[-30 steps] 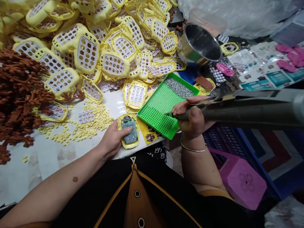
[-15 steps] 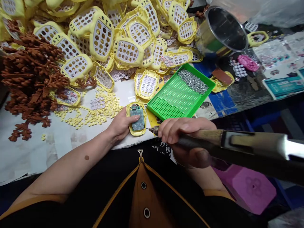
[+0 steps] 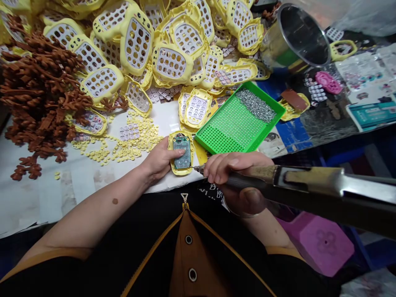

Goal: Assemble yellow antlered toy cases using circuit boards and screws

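Note:
My left hand (image 3: 161, 160) grips a yellow toy phone shell (image 3: 185, 170) by its left side, open side up. The thumb presses on the circuit board (image 3: 182, 145) that lies inside it. In my right hand (image 3: 236, 175) is a long power screwdriver (image 3: 278, 181), held almost level, its fingers wrapped round the dark grip. The thin bit points left and its tip is at the lower right corner of the board; contact is too small to make out. Just beyond both hands lies a green perforated tray (image 3: 222, 126) with a heap of small silver screws (image 3: 255, 106).
A pile of yellow shells (image 3: 136, 45) fills the back. Brown plastic parts (image 3: 40, 90) are heaped at left, beside scattered small yellow pieces (image 3: 133, 144). A metal pot (image 3: 278, 45) stands at back right. A pink stool (image 3: 328, 243) is below the table edge at right.
The whole view has shifted slightly. My left hand still holds the shell, and the screwdriver tip stays near the board's lower right corner.

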The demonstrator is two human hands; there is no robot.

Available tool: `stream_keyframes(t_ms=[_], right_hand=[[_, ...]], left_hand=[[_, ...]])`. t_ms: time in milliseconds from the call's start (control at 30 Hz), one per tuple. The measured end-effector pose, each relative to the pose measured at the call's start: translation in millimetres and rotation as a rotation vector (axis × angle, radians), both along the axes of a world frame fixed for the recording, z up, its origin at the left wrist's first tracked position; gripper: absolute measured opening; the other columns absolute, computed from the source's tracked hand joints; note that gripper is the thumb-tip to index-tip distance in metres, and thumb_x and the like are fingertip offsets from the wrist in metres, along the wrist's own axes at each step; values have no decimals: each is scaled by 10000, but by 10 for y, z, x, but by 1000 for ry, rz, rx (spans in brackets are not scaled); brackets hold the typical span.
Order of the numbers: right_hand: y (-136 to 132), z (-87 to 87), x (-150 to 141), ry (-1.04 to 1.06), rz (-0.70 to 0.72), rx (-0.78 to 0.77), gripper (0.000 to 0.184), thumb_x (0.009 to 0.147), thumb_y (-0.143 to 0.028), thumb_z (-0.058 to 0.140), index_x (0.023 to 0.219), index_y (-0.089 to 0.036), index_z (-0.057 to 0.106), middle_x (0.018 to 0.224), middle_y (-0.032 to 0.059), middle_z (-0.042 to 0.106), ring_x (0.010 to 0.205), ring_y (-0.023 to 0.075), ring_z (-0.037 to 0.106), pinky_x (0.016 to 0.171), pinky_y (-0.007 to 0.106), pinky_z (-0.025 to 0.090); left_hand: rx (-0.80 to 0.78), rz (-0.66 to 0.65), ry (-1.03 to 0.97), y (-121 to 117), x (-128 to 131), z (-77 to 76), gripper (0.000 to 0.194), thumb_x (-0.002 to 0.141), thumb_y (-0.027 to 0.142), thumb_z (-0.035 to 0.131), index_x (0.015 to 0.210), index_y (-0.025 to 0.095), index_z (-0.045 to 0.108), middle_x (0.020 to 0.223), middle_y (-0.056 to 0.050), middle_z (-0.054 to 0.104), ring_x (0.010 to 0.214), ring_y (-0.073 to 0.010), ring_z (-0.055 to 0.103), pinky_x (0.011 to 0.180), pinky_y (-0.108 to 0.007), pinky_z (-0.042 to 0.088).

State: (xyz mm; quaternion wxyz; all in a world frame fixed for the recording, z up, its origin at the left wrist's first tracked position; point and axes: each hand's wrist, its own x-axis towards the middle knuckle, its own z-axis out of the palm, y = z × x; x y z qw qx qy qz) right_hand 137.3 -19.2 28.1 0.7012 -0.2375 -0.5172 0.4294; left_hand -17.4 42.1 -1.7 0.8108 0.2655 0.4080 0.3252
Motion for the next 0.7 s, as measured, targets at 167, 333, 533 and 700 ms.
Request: stream_keyframes(t_ms=[167,333,533,700], right_hand=[[7,-7,4,-21,21,-19,292,789,-378,643,1040,-230,658,592,-20,552,505,160,576,453,316,497],[-1,6,-4,-46,53,-61,258,785,-395,672,997,-250,655,605,-27,567,511,152,572,482,325,504],[65,37,-67,-72,65,-31,157,782,-353,688,906,-263,653,556,-45,551,438,137,525,424,310,466],[74,-13,-56,-55,88,-10,205,775,-330,680,955,-232,668,575,-27,563,457,150,535,424,324,461]], left_hand=[[-9,6,19,-8,1,6,380,592,110,770,939,128,615,896,-74,724,859,-243,687,837,-399,527],[-14,14,22,-12,17,12,355,599,94,754,926,128,620,872,-68,715,823,-224,679,798,-367,525],[-42,23,41,2,27,28,313,603,62,731,891,119,622,798,-43,685,740,-175,644,751,-333,520],[-34,12,22,1,15,4,309,596,76,739,880,118,627,809,-52,685,739,-177,641,753,-334,513]])
